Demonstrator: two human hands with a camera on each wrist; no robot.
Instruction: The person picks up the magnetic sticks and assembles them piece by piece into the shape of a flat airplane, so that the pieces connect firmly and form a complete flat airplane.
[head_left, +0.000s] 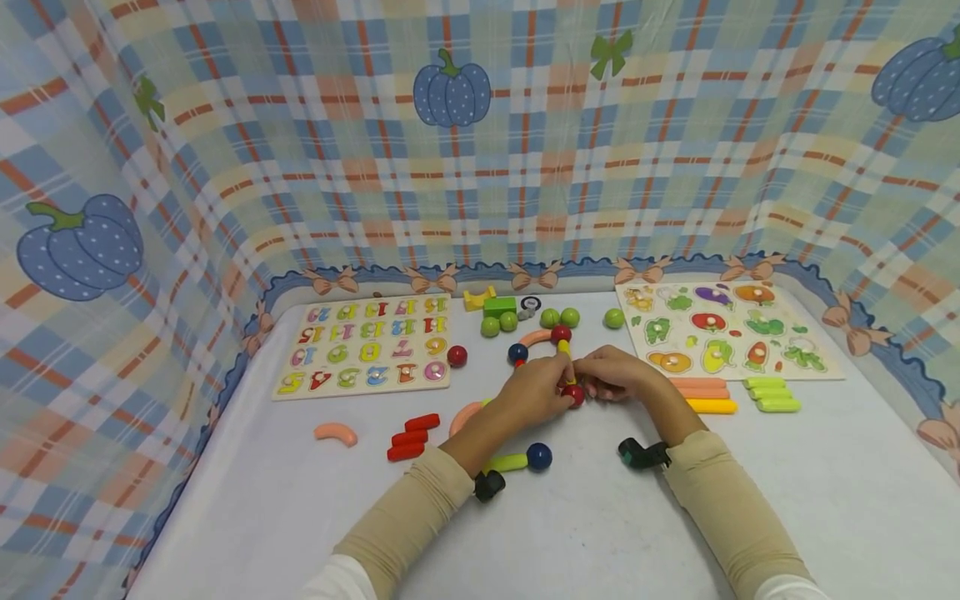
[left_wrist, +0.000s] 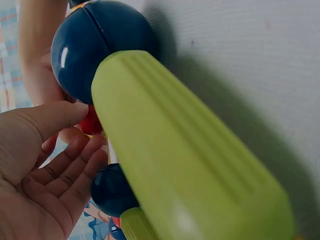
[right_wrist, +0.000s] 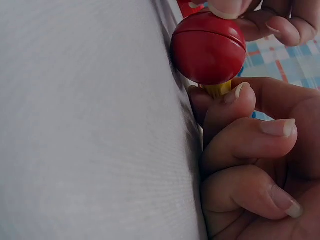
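My left hand [head_left: 534, 388] pinches a red ball [head_left: 573, 396] between thumb and fingers at the near end of a yellow stick [head_left: 566, 348]. On the other side, my right hand [head_left: 613, 372] holds the yellow stick just beside that ball, its other fingers curled low against the table. In the right wrist view, the red ball [right_wrist: 209, 49] has a groove round it and sits against the stick [right_wrist: 218, 89]. The far end of the stick meets another red ball [head_left: 561, 334], joined by a pink curved piece [head_left: 536, 337] to a blue ball [head_left: 517, 354].
Close to my left wrist lie a light green stick [head_left: 510, 462] and a blue ball [head_left: 539, 457]. Red sticks [head_left: 409, 437] are at left, with a number board [head_left: 360, 389] behind. Several green balls [head_left: 570, 317] stand at the back. A vegetable board [head_left: 817, 372] and green sticks [head_left: 772, 395] lie right.
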